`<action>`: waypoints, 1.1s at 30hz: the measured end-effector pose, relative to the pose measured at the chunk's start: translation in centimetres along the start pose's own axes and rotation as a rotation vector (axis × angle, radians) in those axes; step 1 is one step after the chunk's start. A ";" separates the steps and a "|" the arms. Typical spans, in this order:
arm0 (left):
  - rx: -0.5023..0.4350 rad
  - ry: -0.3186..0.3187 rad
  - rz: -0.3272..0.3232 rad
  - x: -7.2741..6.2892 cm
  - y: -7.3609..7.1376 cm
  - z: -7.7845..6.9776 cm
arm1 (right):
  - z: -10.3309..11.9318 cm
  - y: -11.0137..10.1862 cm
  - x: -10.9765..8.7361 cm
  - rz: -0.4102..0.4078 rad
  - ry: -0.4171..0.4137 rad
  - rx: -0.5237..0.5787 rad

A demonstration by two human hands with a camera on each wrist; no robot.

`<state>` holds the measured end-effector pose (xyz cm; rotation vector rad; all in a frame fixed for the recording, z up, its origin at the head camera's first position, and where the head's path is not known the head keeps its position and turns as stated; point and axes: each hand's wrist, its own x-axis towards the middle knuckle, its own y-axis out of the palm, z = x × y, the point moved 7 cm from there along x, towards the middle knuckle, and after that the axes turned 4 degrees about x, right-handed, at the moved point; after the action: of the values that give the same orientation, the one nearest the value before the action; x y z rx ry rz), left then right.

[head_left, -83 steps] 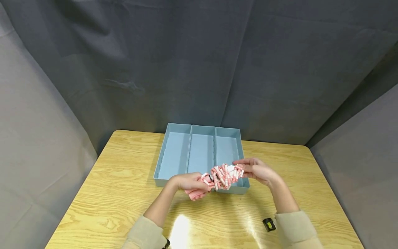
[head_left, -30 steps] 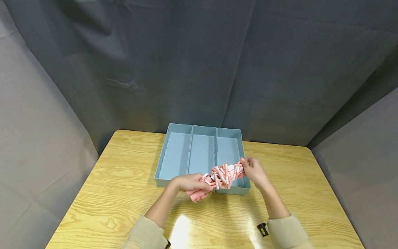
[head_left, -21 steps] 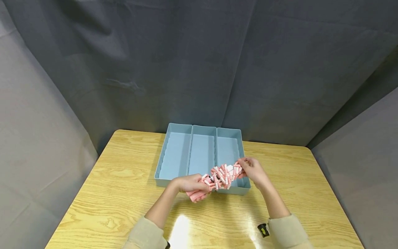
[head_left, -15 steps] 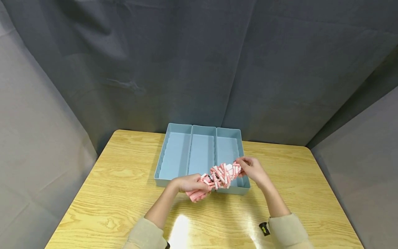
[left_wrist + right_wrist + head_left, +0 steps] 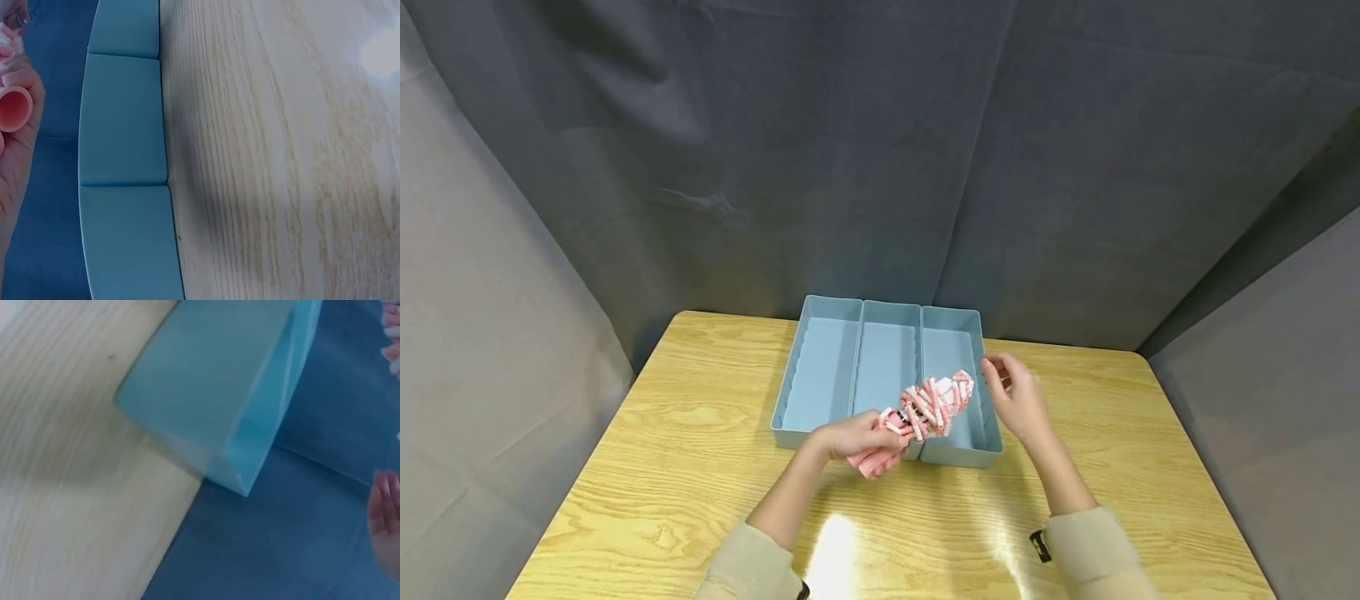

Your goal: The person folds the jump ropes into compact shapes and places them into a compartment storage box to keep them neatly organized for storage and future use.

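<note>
A beaded jump rope (image 5: 928, 407), pink and white, is bundled up and slants up to the right above the front of the blue trays. My left hand (image 5: 859, 437) grips its pink handles, whose hollow tube end (image 5: 14, 109) shows in the left wrist view. Off the bundle's far end, my right hand (image 5: 1021, 404) is raised with fingers loosely bent and a small gap to the beads. In the right wrist view that hand (image 5: 387, 528) shows only at the edge, apart from the beads (image 5: 392, 340). A black band sits on the bundle near the handles.
Three long blue trays (image 5: 820, 367) stand side by side at the back of the wooden table (image 5: 700, 467). A dark grey curtain (image 5: 865, 167) hangs behind, with paler cloth panels (image 5: 490, 333) at both sides.
My right hand has let go of the bundle's far end and moved slightly up and right. The left hand has tilted the jump rope more upright and drawn it a little left.
</note>
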<state>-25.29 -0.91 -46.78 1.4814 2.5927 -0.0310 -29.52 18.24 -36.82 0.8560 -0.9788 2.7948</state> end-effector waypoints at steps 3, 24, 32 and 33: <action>-0.085 0.015 -0.045 0.2 -0.4 0.0 | -0.1 -0.3 -0.3 -0.061 -0.090 -0.122; -0.396 0.089 -0.250 2.4 -2.4 0.2 | -7.1 2.2 -2.9 0.057 -0.088 -0.640; -0.418 0.054 -0.357 3.8 -3.6 2.3 | -9.4 3.2 -4.0 0.246 0.078 -0.684; -0.420 0.051 -0.362 3.9 -3.6 2.4 | -9.7 3.3 -4.1 0.260 0.094 -0.683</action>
<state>-30.06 0.35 -49.98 0.8742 2.6514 0.4819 -31.50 21.80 -47.07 0.5180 -1.9630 2.3457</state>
